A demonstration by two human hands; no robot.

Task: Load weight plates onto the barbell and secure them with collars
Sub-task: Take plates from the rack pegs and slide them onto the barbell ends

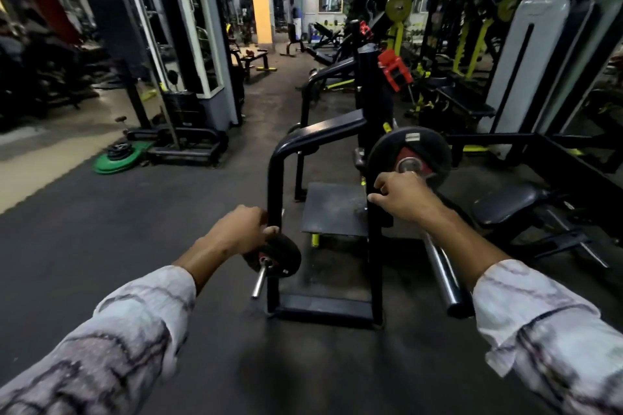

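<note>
1. A dim gym is stretching ahead, with a dark rubber floor giving way to a pale strip along its left edge.
2. Machines are lining both sides; a green plate with smaller black plates stacked on it is lying on the floor near the left.
3. A black steel rack with a small square platform is standing just ahead.
4. The barbell, chrome with a dark end cap, is running from the lower right up to the rack's right side.
5. A black weight plate with a red centre is sitting on the barbell beyond the right hand.
6. The right hand is curled over the bar just beside that plate; how tightly is unclear.
7. The left hand is clamped on a small black plate on a short chrome rod, close beside the rack's left post; contact is unclear.
8. Both sleeves are pale with dark streaks.
</note>
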